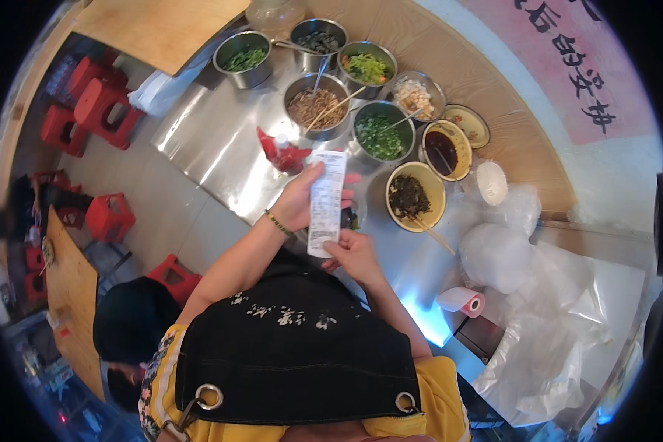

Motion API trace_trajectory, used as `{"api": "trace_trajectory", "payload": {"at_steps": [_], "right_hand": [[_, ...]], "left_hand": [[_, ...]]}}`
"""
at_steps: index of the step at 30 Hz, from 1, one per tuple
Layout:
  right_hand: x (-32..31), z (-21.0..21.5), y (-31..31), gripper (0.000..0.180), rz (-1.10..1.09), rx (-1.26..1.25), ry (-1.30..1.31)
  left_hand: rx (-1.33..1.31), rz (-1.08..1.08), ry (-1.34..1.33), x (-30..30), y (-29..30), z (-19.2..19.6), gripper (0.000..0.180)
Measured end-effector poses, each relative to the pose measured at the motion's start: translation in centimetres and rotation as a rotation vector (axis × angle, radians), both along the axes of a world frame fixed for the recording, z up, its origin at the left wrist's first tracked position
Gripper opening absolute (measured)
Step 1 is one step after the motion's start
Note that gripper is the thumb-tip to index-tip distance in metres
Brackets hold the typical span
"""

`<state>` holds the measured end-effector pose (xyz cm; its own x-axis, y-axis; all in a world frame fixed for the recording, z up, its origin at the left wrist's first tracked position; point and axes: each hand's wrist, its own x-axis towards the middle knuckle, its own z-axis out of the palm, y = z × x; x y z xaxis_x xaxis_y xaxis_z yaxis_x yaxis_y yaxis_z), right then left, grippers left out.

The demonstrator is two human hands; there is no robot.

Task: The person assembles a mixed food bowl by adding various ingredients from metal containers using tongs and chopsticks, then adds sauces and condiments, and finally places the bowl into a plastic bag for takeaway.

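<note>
A long white printed paper receipt (326, 199) is held up in front of me, above the steel counter (232, 155). My left hand (297, 199) grips its upper left side, thumb in front and fingertips showing past the far edge. Its lower right corner is pinched by my right hand (355, 256). Behind the paper, a dark item on the counter is mostly hidden. A red squeeze packet with a white cap (282, 149) stands just beyond my left hand. Right of the receipt is a cream bowl of dark shredded food (409, 194) with chopsticks in it.
Farther back stand steel pots, including chopped scallions (379, 138), brown minced food (317, 103) and leafy greens (245, 59). A bowl of dark sauce (442, 153) sits at the right. Clear plastic bags (541, 339) and a paper roll (462, 301) lie nearer. Red stools (109, 110) and a seated person are left.
</note>
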<state>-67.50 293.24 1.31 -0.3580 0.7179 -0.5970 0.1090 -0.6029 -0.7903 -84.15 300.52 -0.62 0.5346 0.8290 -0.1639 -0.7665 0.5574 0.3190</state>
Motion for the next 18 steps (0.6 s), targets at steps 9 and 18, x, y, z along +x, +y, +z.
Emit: {"api": "trace_trajectory", "payload": {"at_steps": [9,18], "right_hand": [[7.0,2.4,13.2,0.017,-0.485,0.507,-0.314],[0.5,2.5,25.0,0.022,-0.054,0.861,-0.633]], "left_hand": [[-0.019,0.046,0.150,-3.4,1.6,1.0,0.046],[-0.027,0.131,0.047,-6.6,0.0,1.9,0.049]]}}
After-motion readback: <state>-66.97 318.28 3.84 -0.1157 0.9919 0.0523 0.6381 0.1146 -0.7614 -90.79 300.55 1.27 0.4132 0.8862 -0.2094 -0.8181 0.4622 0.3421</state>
